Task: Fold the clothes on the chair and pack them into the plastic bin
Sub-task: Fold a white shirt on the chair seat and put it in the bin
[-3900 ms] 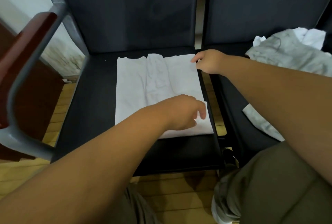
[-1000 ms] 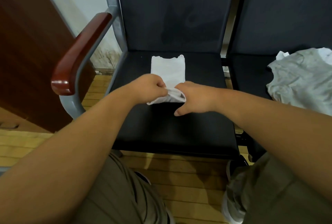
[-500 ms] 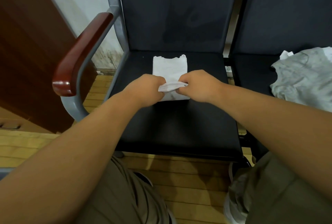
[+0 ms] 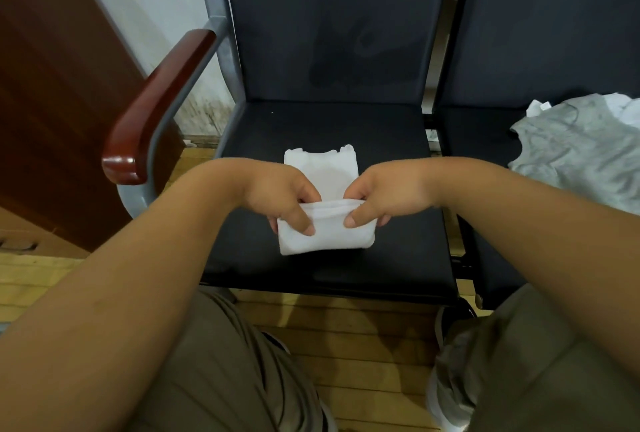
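A white garment (image 4: 323,175), folded into a narrow strip, lies on the dark seat of the left chair (image 4: 398,251). Its near end is lifted and doubled over. My left hand (image 4: 280,197) pinches the left side of that fold, thumb on top. My right hand (image 4: 384,196) pinches the right side the same way. A crumpled grey garment (image 4: 575,154) lies unfolded on the seat of the right chair. No plastic bin is in view.
A red-brown armrest (image 4: 156,109) on a grey metal frame stands at the left of the chair. A brown wooden panel (image 4: 59,85) is further left. Wooden floor (image 4: 346,338) runs below the seat, with my knees in khaki trousers (image 4: 221,379) in front.
The wide white garment has become a narrow strip. Over the last second both hands have raised its near end and are carrying it over the strip; the view has shifted closer.
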The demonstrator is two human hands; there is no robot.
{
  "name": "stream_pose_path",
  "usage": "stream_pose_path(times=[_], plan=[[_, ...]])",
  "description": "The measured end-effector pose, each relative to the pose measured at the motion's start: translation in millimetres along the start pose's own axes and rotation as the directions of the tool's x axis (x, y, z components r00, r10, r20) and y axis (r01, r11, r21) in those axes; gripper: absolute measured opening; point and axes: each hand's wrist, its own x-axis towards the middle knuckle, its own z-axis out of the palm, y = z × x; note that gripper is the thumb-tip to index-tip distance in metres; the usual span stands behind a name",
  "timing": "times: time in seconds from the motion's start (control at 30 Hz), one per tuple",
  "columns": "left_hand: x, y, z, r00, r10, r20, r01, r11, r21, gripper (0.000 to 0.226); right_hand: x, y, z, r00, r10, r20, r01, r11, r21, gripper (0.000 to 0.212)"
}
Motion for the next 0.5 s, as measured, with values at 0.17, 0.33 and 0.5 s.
stream_pose_path(times=[0.17,0.33,0.5], plan=[[-8.5,-5.0,-19.5,0.991,0.072,-0.114,-0.085,0.989,-0.12,0.02,-0.2,2.5,-20.7,0.999,-0.014,-0.036,0.023,0.966,0.258,0.021],[12.7,-20.2,-33.0,0.843,-0.058,-0.534,-0.029,0.988,-0.152,0.009,29.9,11.8,-31.2,0.921,0.078,-0.382,0.088,0.913,0.398,0.015],[45.8,-37.3,-39.8,0.759,-0.093,-0.644,0.052,0.995,-0.082,0.011,69.0,14.9,-33.2,0.844,0.153,-0.514,0.041,0.937,0.346,0.017]])
